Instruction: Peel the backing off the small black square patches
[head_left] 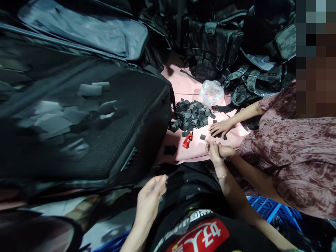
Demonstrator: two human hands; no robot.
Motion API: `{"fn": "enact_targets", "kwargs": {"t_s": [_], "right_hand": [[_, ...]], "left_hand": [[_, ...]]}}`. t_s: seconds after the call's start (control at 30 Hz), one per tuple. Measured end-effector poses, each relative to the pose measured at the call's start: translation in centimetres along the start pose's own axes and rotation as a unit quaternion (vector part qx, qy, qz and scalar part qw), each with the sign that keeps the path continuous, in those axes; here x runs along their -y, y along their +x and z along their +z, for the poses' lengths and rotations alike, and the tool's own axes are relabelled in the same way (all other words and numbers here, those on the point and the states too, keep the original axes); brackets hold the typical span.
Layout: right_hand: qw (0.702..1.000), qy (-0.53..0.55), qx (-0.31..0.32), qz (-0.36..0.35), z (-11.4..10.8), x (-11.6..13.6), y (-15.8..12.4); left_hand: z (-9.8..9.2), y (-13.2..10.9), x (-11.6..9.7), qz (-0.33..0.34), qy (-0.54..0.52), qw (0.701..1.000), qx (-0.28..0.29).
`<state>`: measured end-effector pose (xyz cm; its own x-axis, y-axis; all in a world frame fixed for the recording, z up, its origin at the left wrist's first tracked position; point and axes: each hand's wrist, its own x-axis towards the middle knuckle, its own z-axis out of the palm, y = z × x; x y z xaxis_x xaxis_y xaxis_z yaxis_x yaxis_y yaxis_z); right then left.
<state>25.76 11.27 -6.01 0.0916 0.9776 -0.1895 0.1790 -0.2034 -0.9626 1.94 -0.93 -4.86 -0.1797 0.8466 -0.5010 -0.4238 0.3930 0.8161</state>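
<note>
My left hand (153, 189) is raised over my dark-clothed lap, its fingers curled closed; whatever they hold, if anything, is not clear. Over the near right part of the pink cloth (181, 157), my right hand (214, 150) has its fingers drawn together, and their contents cannot be made out. It is beside a co-worker's hand (226, 151), close enough that they seem to touch. The co-worker's other hand (220, 128) lies spread on the cloth over some dark squares. A heap of small black square pieces (193, 114) lies beyond, with a red strap-like item (187, 140) in front of it.
A large black mesh-covered bag (141, 129) fills the left, with loose dark flat pieces (56, 119) on top. Camouflage backpacks (214, 45) stand at the back. A clear plastic bag (212, 92) rests behind the heap. Blue plastic latticework (275, 210) shows at lower right.
</note>
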Motion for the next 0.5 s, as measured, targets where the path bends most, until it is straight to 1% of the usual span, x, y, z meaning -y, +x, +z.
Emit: {"fn": "enact_targets", "kwargs": {"t_s": [0.07,0.1,0.13,0.17,0.23,0.27,0.3,0.33,0.4,0.47,0.5], "right_hand": [[0.998,0.058,0.005,0.026,1.5,-0.7,-1.2],[0.993,0.108,0.014,0.042,2.1,-0.9,-2.0],[0.982,0.174,0.034,0.063,2.5,-0.9,-2.9],[0.962,0.249,0.062,0.088,2.7,-0.7,-3.8],[0.904,0.384,0.129,0.138,2.9,0.1,-5.6],[0.878,0.425,0.158,0.153,3.0,0.5,-6.4],[0.867,0.437,0.178,0.162,3.0,1.0,-7.1],[0.866,0.433,0.186,0.165,3.1,1.3,-7.6],[0.884,0.397,0.178,0.172,3.6,1.5,-8.3],[0.904,0.343,0.166,0.193,4.5,1.1,-8.8],[0.911,0.315,0.170,0.203,5.0,0.7,-9.2]], "left_hand": [[0.3,0.0,0.0,-0.001,0.010,1.000,0.010],[0.5,-0.1,0.0,-0.001,0.018,1.000,0.019],[0.8,-0.1,0.0,-0.001,0.027,0.999,0.030],[1.1,-0.2,0.0,-0.001,0.035,0.998,0.043],[1.7,-0.3,0.0,0.003,0.045,0.997,0.066],[2.0,-0.3,0.0,0.007,0.046,0.996,0.073],[2.2,-0.3,-0.1,0.010,0.046,0.996,0.077],[2.3,-0.3,-0.1,0.013,0.046,0.996,0.080],[2.4,-0.4,-0.2,0.014,0.046,0.996,0.081],[2.2,-0.6,-0.2,0.008,0.046,0.996,0.079],[2.0,-0.8,-0.2,0.002,0.045,0.996,0.075]]}}
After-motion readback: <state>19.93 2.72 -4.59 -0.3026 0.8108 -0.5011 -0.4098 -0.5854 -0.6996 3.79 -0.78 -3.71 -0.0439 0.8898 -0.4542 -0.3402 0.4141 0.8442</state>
